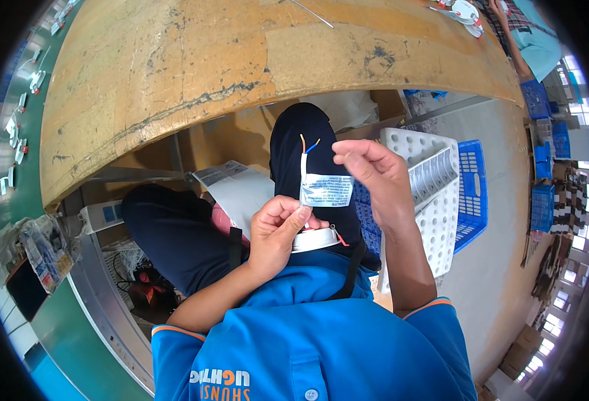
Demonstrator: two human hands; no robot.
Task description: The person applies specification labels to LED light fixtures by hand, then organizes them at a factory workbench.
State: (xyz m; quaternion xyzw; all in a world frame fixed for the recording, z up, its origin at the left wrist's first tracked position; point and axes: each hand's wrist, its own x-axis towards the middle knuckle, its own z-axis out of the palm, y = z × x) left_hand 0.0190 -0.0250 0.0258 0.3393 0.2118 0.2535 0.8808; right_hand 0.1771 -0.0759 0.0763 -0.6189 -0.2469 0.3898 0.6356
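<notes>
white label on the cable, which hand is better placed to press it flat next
Probably the right hand: its fingertips already pinch the white label at its upper edge, while the left hand grips the cable below.

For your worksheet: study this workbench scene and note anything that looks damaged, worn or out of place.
The yellow wooden workbench top is worn: dark cracks and scuffed patches run across it. The small white label, pinched by left hand and right hand on a white cable, looks intact.

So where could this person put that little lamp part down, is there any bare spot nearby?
The worn wooden tabletop ahead is mostly bare, bordered by the green conveyor on the left and small white parts at its far right. The lap is crowded: left hand and right hand pinch the labelled white cable, beside the perforated white tray.
</notes>
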